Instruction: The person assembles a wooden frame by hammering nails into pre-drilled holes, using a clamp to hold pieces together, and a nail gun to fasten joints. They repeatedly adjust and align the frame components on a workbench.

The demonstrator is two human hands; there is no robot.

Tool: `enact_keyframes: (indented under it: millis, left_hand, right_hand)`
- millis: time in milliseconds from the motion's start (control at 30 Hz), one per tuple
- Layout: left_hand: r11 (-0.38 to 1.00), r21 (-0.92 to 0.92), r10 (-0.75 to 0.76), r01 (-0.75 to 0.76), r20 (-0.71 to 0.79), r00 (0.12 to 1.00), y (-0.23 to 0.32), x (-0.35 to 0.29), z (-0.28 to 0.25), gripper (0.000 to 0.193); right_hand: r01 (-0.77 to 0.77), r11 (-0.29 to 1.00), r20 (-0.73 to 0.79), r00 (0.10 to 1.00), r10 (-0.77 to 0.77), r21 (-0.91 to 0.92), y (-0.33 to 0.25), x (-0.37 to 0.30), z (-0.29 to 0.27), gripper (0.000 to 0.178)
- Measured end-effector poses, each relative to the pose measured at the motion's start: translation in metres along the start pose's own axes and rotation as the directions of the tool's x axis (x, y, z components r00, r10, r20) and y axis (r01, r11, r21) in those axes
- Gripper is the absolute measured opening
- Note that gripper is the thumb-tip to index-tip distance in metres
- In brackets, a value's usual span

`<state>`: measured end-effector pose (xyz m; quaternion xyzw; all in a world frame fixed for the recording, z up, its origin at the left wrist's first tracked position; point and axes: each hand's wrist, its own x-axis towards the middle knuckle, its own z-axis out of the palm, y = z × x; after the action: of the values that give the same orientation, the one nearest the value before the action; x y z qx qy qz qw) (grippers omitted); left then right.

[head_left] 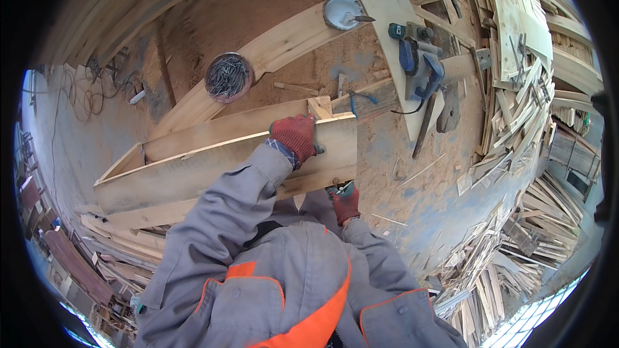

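Note:
A long, narrow wooden box frame (238,171) of pale boards lies across in front of me. My left hand (294,139), in a red knit glove with dark fingertips, is closed over the upper edge of its near board, close to the right end. Below that board's lower right corner, my right hand (346,202) is also gloved, its fingers closed; what they hold, if anything, is too small to make out. A short wood block (320,107) sits inside the frame's right end. Pliers with blue handles (365,97) lie just past that end.
Beyond the frame stand a round tub of nails (229,77) and a pot of white paste (340,10) with a brush. A blue power planer (420,67) rests on a pale board at the right. Scrap wood strips (509,116) pile up along the right side.

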<state>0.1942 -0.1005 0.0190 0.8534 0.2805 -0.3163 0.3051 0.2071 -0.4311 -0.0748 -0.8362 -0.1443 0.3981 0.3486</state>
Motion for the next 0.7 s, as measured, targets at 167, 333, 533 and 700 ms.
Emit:
enact_keyframes:
  millis: [167,333,533,700]
  left_hand:
    - [0.998,-0.054,0.025,-0.017,0.156,0.987,-0.001,0.025,-0.009,0.087]
    - [0.990,-0.143,0.002,0.013,0.103,0.995,0.000,0.023,0.000,0.080]
    - [0.991,-0.133,0.032,-0.019,0.091,0.995,-0.004,0.024,0.006,0.076]
    - [0.975,-0.196,0.110,-0.105,0.012,0.994,-0.012,0.027,0.007,0.066]
  right_hand:
    - [-0.008,1.000,-0.031,0.999,0.008,0.001,0.000,0.000,0.004,0.039]
    - [-0.070,0.996,-0.024,0.997,0.069,-0.048,0.005,-0.001,0.004,0.040]
    - [-0.063,0.996,-0.070,0.995,0.068,0.062,0.006,-0.005,0.006,0.040]
    - [-0.086,0.993,0.010,0.996,0.085,0.076,0.010,0.000,0.000,0.040]
